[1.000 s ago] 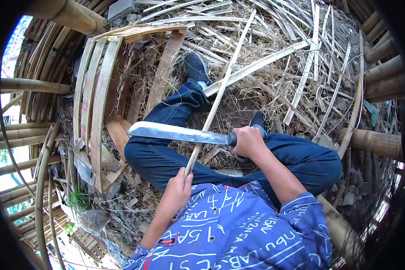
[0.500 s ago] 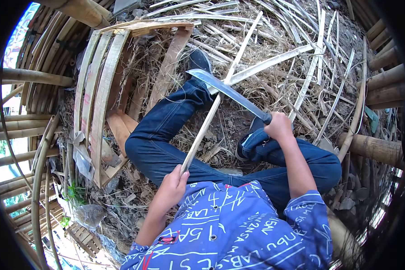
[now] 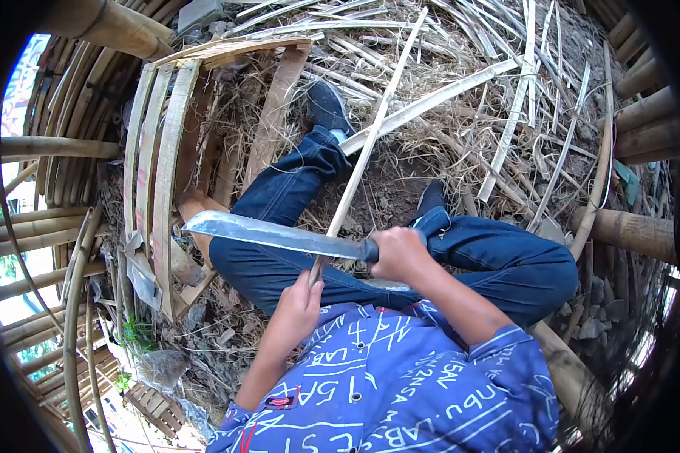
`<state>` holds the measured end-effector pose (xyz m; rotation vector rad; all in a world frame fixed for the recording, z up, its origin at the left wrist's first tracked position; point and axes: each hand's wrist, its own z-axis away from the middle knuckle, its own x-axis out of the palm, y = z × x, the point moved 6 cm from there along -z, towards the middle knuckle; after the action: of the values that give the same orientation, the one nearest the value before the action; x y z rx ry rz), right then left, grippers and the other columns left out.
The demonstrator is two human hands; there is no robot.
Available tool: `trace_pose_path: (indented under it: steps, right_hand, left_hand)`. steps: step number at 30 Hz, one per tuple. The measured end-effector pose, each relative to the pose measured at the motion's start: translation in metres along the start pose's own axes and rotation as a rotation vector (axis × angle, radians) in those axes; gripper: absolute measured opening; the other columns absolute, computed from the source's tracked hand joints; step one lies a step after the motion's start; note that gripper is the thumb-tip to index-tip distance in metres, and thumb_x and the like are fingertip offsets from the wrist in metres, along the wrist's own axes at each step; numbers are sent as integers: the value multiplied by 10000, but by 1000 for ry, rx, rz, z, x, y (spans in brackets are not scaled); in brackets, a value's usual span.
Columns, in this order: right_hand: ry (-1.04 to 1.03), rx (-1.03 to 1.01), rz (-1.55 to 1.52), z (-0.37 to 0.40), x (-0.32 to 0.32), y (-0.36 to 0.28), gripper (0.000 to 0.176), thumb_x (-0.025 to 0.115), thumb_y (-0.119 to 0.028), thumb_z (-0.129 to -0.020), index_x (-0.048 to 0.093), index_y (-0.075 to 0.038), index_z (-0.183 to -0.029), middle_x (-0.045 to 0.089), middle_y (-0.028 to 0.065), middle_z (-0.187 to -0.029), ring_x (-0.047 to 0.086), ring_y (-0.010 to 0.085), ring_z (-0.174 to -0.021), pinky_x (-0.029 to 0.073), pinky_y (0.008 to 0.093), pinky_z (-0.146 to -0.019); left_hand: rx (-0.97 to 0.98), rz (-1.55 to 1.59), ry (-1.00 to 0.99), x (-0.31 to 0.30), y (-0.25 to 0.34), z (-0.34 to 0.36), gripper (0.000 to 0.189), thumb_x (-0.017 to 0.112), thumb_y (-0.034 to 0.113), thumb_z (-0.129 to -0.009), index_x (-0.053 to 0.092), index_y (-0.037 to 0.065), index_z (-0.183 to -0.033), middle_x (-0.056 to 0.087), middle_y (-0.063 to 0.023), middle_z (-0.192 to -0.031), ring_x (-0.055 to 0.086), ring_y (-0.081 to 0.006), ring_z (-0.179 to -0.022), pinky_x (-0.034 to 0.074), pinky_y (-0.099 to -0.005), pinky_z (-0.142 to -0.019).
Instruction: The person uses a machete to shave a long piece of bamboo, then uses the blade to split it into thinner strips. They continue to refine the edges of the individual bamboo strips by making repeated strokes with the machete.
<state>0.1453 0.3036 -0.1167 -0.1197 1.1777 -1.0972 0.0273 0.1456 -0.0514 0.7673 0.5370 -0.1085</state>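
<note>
My left hand (image 3: 298,308) is closed around the near end of a long, thin bamboo strip (image 3: 369,147), close in front of my shirt. From there the strip slants up and away across a second, wider bamboo strip (image 3: 446,98) that lies on the ground by my shoe. My right hand (image 3: 399,255) grips the dark handle of a machete (image 3: 276,234). Its broad blade points left, crossing over the held strip a short way beyond my left fingers, with the tip above my bent knee (image 3: 242,260).
A slatted wooden crate (image 3: 149,151) lies on its side at left. Many loose bamboo strips (image 3: 510,136) and curly shavings (image 3: 461,162) cover the ground ahead. Bamboo pole walls (image 3: 646,113) stand on both sides. Two shoes, one a dark shoe (image 3: 327,106), rest ahead of me.
My right hand has drawn the machete toward me along the strip, from the crossing point down near my left hand. The blade has turned to lie nearly level. My left hand keeps its hold.
</note>
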Motion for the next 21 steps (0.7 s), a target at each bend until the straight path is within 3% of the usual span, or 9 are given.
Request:
trace_pose_path:
  steps: [3,5,6,9,11,12,15,21]
  right_hand:
    - [74,36,70,-12,-16,20,231,705,-237,-609,689,-97,-792,679,172,-757,671,359,-769,533,460,-740]
    - [131,132,104,-22,-26,50,245,714,-253,-626,691,-72,-790,688,170,-781,683,349,-773,545,439,-748]
    - [140,145,137,-24,-30,60,248,715,-254,-626,692,-72,-791,688,172,-781,683,349,-775,545,437,-752]
    - [138,149,204,-29,-36,78,253,718,-254,-626,696,-73,-800,686,180,-784,682,351,-779,546,434,-756]
    - [247,161,226,-28,-43,86,248,711,-240,-628,699,-75,-813,688,180,-795,681,353,-783,547,433,-759]
    - [240,294,131,-32,-42,110,253,701,-222,-631,701,-80,-841,692,177,-830,680,351,-802,547,431,-768]
    - [223,287,216,-32,-57,115,264,694,-209,-629,693,-81,-859,692,175,-881,673,348,-861,535,432,-805]
    - [239,271,267,-33,-67,116,250,701,-211,-617,684,-81,-829,686,159,-833,668,352,-836,527,437,-807]
  left_hand:
    - [-42,3,-34,-5,-4,-1,187,479,163,-977,512,-21,-979,579,-238,-688,581,-440,-651,429,-448,-588]
    - [-56,78,-54,-7,-9,-1,172,478,148,-976,516,-19,-980,575,-194,-663,576,-336,-586,426,-409,-565]
    - [-53,91,-51,-7,-6,-1,167,477,136,-974,517,-26,-975,544,-150,-629,521,-219,-541,417,-371,-544]
    - [65,134,-18,1,-14,-3,163,474,131,-975,521,-25,-971,527,-123,-627,481,-166,-541,409,-349,-533]
    - [-31,163,-57,-8,-18,1,163,475,133,-976,523,-23,-972,534,-118,-637,489,-166,-552,413,-344,-541]
    - [-128,191,-96,-10,-24,4,163,475,135,-977,526,-20,-974,540,-113,-647,497,-166,-563,416,-338,-549]
    - [30,164,-40,-4,-12,7,162,475,136,-980,534,-16,-978,537,-82,-654,492,-141,-578,411,-322,-553]
    - [-62,191,-108,-8,-15,7,157,473,136,-980,546,-3,-984,511,-34,-666,475,-105,-603,406,-287,-563]
